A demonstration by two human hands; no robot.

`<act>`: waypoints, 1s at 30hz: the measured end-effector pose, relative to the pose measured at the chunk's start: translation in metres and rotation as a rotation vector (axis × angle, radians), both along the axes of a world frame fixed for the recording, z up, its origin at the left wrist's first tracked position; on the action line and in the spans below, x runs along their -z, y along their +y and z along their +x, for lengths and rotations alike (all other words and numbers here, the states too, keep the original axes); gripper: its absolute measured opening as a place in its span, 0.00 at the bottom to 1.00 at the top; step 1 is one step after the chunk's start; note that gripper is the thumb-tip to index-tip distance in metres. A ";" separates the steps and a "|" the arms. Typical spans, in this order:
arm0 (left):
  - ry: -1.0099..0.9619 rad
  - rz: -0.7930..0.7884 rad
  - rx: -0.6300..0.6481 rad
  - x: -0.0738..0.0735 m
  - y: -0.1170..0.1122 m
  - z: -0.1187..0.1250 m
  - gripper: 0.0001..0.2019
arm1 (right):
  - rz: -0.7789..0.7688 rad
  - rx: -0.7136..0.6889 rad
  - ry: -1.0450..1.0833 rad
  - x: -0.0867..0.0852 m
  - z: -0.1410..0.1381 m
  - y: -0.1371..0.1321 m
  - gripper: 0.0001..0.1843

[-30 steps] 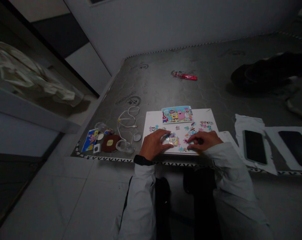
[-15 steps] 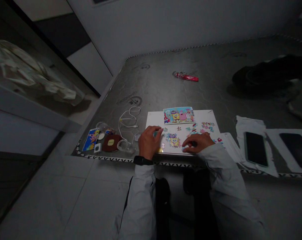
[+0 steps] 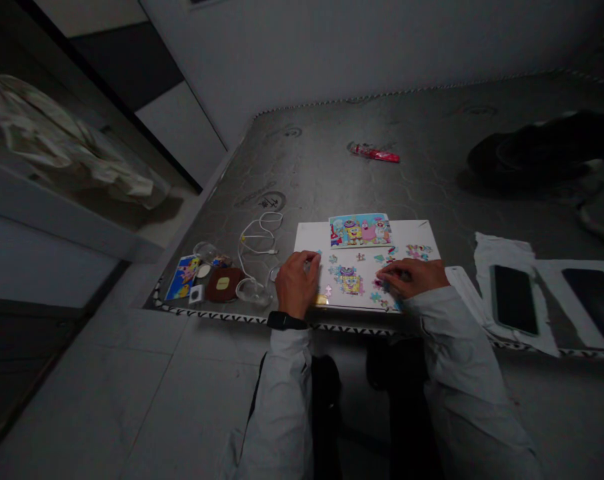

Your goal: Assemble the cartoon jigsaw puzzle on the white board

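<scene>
A partly joined jigsaw puzzle (image 3: 351,281) with a yellow cartoon figure lies on a white board (image 3: 309,235). Beside its left edge rests my left hand (image 3: 297,283), fingers curved, thumb and forefinger apart, nothing visible held. My right hand (image 3: 415,277) is over the board right of the joined part, its fingertips pinched at a small puzzle piece (image 3: 379,283), which they partly cover. Loose puzzle pieces (image 3: 419,251) are scattered about the right side. A colourful reference picture card (image 3: 361,231) lies along the board's far edge.
Left of the board are a white cable (image 3: 259,252), a clear plastic cup (image 3: 253,292), a brown case (image 3: 224,285) and a blue picture card (image 3: 183,277). A phone (image 3: 515,299) lies on white wrapping at right. A red packet (image 3: 377,154) lies farther back.
My right hand has moved right, away from the joined puzzle, and its fingertips have come together at the loose pieces. My left hand has stayed nearly in place.
</scene>
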State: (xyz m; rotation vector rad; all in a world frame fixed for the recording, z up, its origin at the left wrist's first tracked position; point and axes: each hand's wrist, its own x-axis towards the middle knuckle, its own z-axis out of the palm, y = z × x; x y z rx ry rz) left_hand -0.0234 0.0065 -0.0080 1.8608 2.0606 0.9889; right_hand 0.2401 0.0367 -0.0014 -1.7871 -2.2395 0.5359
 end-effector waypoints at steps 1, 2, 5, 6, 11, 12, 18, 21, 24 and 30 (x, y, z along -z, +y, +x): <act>-0.002 -0.001 0.000 0.000 0.000 0.000 0.10 | 0.034 0.058 -0.005 -0.002 0.003 -0.001 0.14; -0.003 -0.003 -0.001 0.000 0.000 0.000 0.10 | 0.058 0.111 -0.012 -0.005 0.008 -0.002 0.15; -0.004 -0.008 -0.004 0.000 0.000 0.000 0.10 | 0.081 0.244 -0.032 -0.011 0.021 -0.006 0.17; -0.004 -0.010 -0.003 -0.001 0.000 0.000 0.09 | 0.082 0.281 -0.031 -0.013 0.025 -0.007 0.18; -0.003 -0.011 -0.003 0.000 0.001 0.001 0.09 | 0.067 0.405 -0.042 -0.018 0.036 -0.009 0.20; -0.003 -0.010 -0.003 0.000 0.001 0.001 0.09 | 0.057 0.428 -0.064 -0.019 0.037 -0.009 0.20; -0.003 -0.013 0.008 0.002 0.002 0.004 0.09 | 0.006 0.541 -0.085 -0.022 0.045 -0.012 0.23; 0.002 -0.019 0.017 0.002 0.003 0.005 0.08 | -0.024 0.583 -0.071 -0.022 0.047 -0.013 0.23; 0.006 -0.019 0.030 0.002 0.003 0.006 0.08 | -0.021 0.637 -0.078 -0.021 0.049 -0.014 0.22; 0.027 -0.034 0.055 0.004 0.006 0.010 0.09 | -0.029 0.690 -0.094 -0.018 0.052 -0.013 0.20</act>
